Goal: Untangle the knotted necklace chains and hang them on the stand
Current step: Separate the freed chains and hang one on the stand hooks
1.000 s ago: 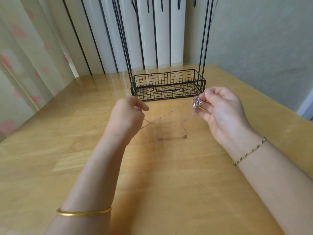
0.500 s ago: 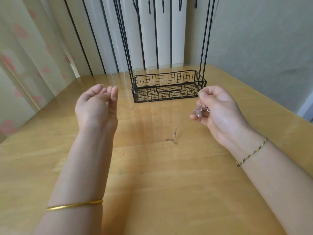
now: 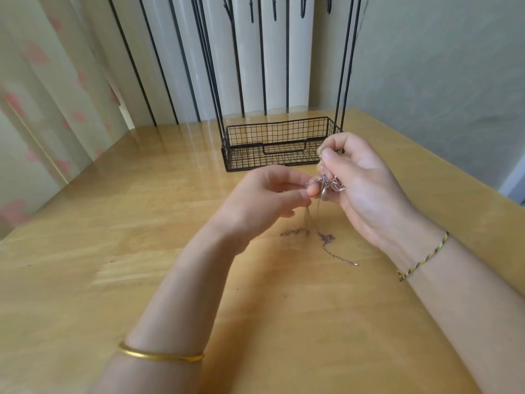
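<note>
A glossy, honey-coloured wooden table (image 3: 85, 280) spreads before you, catching light near its far edge. To your left hangs a pale curtain (image 3: 42, 81) printed with pink blotches. White vertical panels (image 3: 181, 66) stand behind, and a grey-green wall (image 3: 440, 66) rises on your right.

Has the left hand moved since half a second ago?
Yes. The left hand moved right, from left of the stand's basket to the necklace chains.

Home: floral curtains (image 3: 42, 109), wooden table (image 3: 142, 223)

Black wire stand (image 3: 279, 143); honey-yellow wooden table (image 3: 113, 251); gold bangle (image 3: 160, 356); yellow-black braided wrist cord (image 3: 423, 257); pink-blotched cream curtain (image 3: 42, 95).
</note>
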A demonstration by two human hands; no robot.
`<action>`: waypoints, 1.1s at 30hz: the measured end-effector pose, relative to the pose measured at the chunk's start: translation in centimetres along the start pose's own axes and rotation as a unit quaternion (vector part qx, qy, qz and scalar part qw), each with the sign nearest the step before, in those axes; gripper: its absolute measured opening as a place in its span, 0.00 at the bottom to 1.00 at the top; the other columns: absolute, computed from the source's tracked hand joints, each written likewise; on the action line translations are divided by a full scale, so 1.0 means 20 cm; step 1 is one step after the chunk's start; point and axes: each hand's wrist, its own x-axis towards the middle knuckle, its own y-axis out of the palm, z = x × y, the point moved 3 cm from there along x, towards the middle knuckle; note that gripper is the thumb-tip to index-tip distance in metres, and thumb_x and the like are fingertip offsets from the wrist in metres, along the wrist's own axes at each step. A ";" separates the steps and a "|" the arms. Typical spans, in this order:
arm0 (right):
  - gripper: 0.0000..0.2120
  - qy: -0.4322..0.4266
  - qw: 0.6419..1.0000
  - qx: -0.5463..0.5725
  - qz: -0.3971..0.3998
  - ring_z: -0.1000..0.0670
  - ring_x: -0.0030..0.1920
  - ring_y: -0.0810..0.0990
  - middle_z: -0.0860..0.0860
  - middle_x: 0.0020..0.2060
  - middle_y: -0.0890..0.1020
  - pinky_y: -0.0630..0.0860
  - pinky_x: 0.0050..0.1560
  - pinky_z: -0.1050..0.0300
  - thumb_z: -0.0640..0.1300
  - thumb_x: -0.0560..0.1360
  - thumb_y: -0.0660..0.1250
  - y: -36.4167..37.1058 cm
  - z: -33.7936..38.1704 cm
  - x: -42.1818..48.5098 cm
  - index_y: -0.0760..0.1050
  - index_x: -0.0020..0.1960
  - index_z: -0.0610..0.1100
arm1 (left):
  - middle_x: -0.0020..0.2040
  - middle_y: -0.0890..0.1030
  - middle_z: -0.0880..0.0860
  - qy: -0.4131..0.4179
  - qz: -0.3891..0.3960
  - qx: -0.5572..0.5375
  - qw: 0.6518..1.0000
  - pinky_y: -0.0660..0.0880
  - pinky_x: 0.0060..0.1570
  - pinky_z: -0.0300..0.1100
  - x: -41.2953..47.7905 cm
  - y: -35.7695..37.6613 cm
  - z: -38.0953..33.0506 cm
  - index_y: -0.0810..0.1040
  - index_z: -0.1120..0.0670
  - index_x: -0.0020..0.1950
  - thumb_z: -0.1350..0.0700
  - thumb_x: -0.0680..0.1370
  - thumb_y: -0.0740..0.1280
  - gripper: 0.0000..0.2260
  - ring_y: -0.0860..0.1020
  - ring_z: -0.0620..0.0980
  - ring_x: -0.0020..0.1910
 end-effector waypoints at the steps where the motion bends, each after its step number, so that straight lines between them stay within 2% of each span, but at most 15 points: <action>1: 0.09 -0.004 1.000 -0.006 -0.001 0.45 0.33 0.73 0.50 0.32 0.69 0.70 0.37 0.51 0.37 0.80 0.57 0.00 0.00 0.00 0.70 0.43 0.47 | 0.44 0.84 0.53 -0.002 0.001 0.000 1.000 0.76 0.46 0.39 0.00 0.01 0.00 0.81 0.55 0.50 0.60 0.75 0.69 0.05 0.81 0.45 0.44; 4: 0.09 -0.003 1.000 -0.003 -0.004 0.45 0.36 0.73 0.50 0.32 0.69 0.70 0.38 0.51 0.37 0.79 0.57 -0.01 0.01 0.00 0.71 0.43 0.47 | 0.40 0.84 0.52 -0.009 -0.003 -0.009 1.000 0.74 0.43 0.37 0.00 0.01 0.00 0.79 0.56 0.46 0.63 0.74 0.69 0.03 0.81 0.46 0.41; 7: 0.08 0.007 1.000 0.018 -0.010 0.50 0.28 0.74 0.51 0.31 0.69 0.72 0.37 0.54 0.37 0.80 0.57 -0.01 0.01 0.00 0.70 0.44 0.46 | 0.36 0.82 0.52 -0.009 -0.021 -0.026 0.999 0.73 0.45 0.41 -0.01 -0.01 0.00 0.78 0.56 0.43 0.63 0.75 0.68 0.03 0.80 0.47 0.38; 10: 0.08 0.012 1.000 0.007 -0.020 0.52 0.25 0.71 0.50 0.32 0.69 0.72 0.33 0.59 0.37 0.79 0.57 -0.01 0.02 0.00 0.70 0.44 0.45 | 0.38 0.82 0.52 -0.018 -0.040 -0.064 0.997 0.75 0.49 0.45 -0.01 -0.03 -0.01 0.78 0.56 0.41 0.62 0.76 0.67 0.04 0.81 0.48 0.38; 13: 0.08 0.018 1.000 0.002 -0.018 0.53 0.25 0.70 0.49 0.34 0.70 0.74 0.33 0.57 0.37 0.79 0.57 0.00 0.01 -0.01 0.70 0.44 0.45 | 0.41 0.82 0.53 -0.024 -0.073 -0.089 0.993 0.75 0.48 0.44 -0.01 -0.05 -0.02 0.77 0.55 0.38 0.63 0.75 0.66 0.06 0.82 0.48 0.37; 15: 0.08 0.020 1.000 0.013 -0.010 0.52 0.25 0.70 0.48 0.34 0.71 0.74 0.30 0.56 0.36 0.80 0.56 0.01 0.01 -0.02 0.69 0.44 0.44 | 0.39 0.80 0.53 -0.031 -0.086 -0.125 0.988 0.76 0.44 0.43 -0.01 -0.05 -0.03 0.75 0.56 0.37 0.64 0.74 0.65 0.07 0.80 0.48 0.32; 17: 0.07 0.015 1.000 0.018 -0.006 0.52 0.25 0.70 0.47 0.35 0.72 0.71 0.26 0.58 0.36 0.80 0.56 0.02 0.02 -0.02 0.68 0.44 0.44 | 0.34 0.78 0.52 -0.041 -0.078 -0.162 0.983 0.75 0.37 0.40 0.00 -0.05 -0.03 0.75 0.55 0.37 0.64 0.75 0.63 0.08 0.74 0.47 0.27; 20: 0.07 -0.006 1.000 0.000 -0.016 0.52 0.24 0.70 0.47 0.34 0.73 0.67 0.23 0.60 0.36 0.80 0.56 0.01 0.03 -0.02 0.68 0.44 0.44 | 0.28 0.70 0.49 -0.057 -0.052 -0.165 0.983 0.67 0.26 0.35 0.00 -0.05 -0.02 0.76 0.54 0.39 0.63 0.76 0.62 0.08 0.62 0.45 0.24; 23: 0.07 -0.031 0.999 -0.024 -0.036 0.52 0.24 0.71 0.47 0.33 0.74 0.66 0.22 0.61 0.36 0.80 0.56 0.00 0.04 -0.02 0.68 0.45 0.44 | 0.28 0.67 0.47 -0.056 -0.030 -0.140 0.988 0.59 0.21 0.33 -0.01 -0.06 -0.02 0.77 0.54 0.43 0.63 0.76 0.65 0.05 0.60 0.43 0.24; 28: 0.06 -0.053 0.995 -0.051 -0.060 0.51 0.23 0.72 0.47 0.33 0.74 0.66 0.21 0.60 0.36 0.79 0.57 -0.02 0.04 -0.02 0.69 0.45 0.44 | 0.25 0.70 0.44 -0.032 -0.063 -0.062 0.996 0.61 0.21 0.32 -0.01 -0.09 -0.01 0.77 0.55 0.41 0.64 0.74 0.68 0.05 0.64 0.40 0.21; 31: 0.06 -0.053 0.995 -0.060 -0.064 0.52 0.23 0.72 0.47 0.33 0.74 0.68 0.22 0.59 0.37 0.79 0.57 -0.02 0.04 -0.02 0.69 0.45 0.45 | 0.32 0.74 0.49 -0.017 -0.084 -0.043 0.995 0.64 0.22 0.32 -0.01 -0.10 -0.02 0.77 0.55 0.38 0.61 0.74 0.70 0.06 0.68 0.40 0.25; 33: 0.07 -0.043 0.994 -0.071 -0.066 0.53 0.23 0.72 0.49 0.33 0.73 0.71 0.25 0.59 0.37 0.79 0.58 -0.02 0.04 -0.02 0.70 0.44 0.45 | 0.38 0.78 0.51 -0.020 -0.094 -0.051 0.994 0.71 0.25 0.33 -0.01 -0.10 -0.02 0.77 0.54 0.37 0.60 0.75 0.69 0.07 0.75 0.41 0.31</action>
